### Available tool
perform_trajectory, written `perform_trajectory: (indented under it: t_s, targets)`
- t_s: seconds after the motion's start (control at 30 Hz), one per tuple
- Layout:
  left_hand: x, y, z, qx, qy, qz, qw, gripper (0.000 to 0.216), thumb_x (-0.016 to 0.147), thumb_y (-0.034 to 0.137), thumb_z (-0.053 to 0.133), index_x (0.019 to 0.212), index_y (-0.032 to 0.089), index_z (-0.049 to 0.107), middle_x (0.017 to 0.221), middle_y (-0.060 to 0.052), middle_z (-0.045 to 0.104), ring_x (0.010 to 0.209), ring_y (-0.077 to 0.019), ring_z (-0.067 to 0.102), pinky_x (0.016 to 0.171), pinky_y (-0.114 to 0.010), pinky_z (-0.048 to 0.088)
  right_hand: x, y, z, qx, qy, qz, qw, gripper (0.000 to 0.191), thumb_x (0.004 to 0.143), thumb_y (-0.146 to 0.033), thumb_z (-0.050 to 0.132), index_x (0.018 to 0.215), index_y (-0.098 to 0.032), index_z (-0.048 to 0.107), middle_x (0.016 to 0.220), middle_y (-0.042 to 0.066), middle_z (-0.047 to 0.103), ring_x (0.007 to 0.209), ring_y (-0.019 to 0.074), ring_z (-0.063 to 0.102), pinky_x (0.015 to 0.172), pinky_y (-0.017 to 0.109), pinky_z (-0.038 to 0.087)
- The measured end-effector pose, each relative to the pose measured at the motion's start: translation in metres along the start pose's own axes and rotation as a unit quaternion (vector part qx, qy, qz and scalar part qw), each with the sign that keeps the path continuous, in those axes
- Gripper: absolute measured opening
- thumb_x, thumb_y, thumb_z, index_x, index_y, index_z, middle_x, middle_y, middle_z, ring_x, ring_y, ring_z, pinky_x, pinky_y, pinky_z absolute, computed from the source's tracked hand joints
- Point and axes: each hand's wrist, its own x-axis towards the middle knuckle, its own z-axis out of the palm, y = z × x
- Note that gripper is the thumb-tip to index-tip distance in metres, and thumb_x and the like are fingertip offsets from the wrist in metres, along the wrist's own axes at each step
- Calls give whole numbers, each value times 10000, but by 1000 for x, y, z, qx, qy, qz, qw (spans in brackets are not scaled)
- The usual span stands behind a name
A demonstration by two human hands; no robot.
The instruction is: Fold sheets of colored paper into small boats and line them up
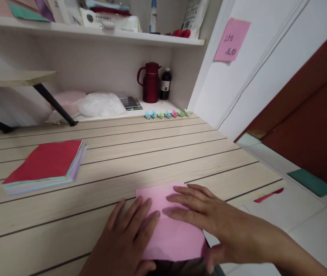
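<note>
A square sheet of pink paper [172, 237] lies at the near edge of the wood-striped table, its lower part reaching past the edge. My left hand [131, 230] rests on the sheet's left side, fingers stretched out. From the right, my right hand [206, 214] lies over the sheet's upper right, its fingers spread flat and its thumb by the lower right corner. Neither hand grips anything that I can see. To the left sits a stack of coloured paper [45, 163] with a red sheet on top.
Several small folded paper pieces [167, 114] stand in a row along the table's [152, 153] back edge. Behind them are a red jug [151, 84] and a dark bottle [165, 85]. A black-legged stand [55, 103] is at back left. A pink note [232, 40] sticks to the wall.
</note>
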Motion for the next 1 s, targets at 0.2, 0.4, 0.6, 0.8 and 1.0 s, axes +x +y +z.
perform_trajectory:
  t_s: [0.2, 0.4, 0.6, 0.8, 1.0]
  targets:
    - [0, 0, -9, -98, 14, -49, 994, 864, 785, 708, 540, 1476, 222, 359, 1328, -65, 635, 1210, -245, 562, 1088, -372, 334, -23, 7, 27, -55, 35, 52, 997, 802, 808, -143, 639, 1495, -401, 314, 1484, 22, 475, 1429, 283, 333, 1176, 541, 224]
    - [4, 8, -15, -282, 48, -283, 915, 597, 909, 463, 503, 1468, 344, 331, 1250, -53, 669, 1119, -250, 627, 958, -408, 481, -4, 1, 39, 53, 214, 151, 964, 598, 923, -301, 567, 1470, -361, 332, 1183, 76, 669, 1122, 282, 585, 963, 464, 455]
    - [24, 4, -6, -347, 61, -472, 808, 506, 837, 468, 608, 1312, 305, 543, 931, -16, 738, 864, -240, 689, 869, -402, 509, 14, 3, 51, -12, 261, 227, 938, 524, 908, -347, 582, 1407, -328, 424, 1095, 82, 659, 955, 275, 598, 842, 447, 476]
    - [24, 5, 6, -170, 71, -402, 897, 431, 858, 336, 560, 1276, 231, 575, 1094, -108, 691, 996, -303, 642, 867, -515, 509, 17, 6, 53, -76, 258, 221, 938, 569, 866, -293, 618, 1402, -345, 434, 1286, 100, 538, 1116, 293, 553, 906, 474, 459]
    - [36, 42, -1, 52, 114, -243, 962, 550, 862, 105, 516, 1391, 249, 487, 1512, -95, 437, 1445, -289, 289, 1167, -578, 186, 19, 7, 55, -78, 265, 219, 936, 561, 827, -295, 643, 1362, -349, 487, 1384, 116, 431, 1052, 282, 585, 893, 484, 487]
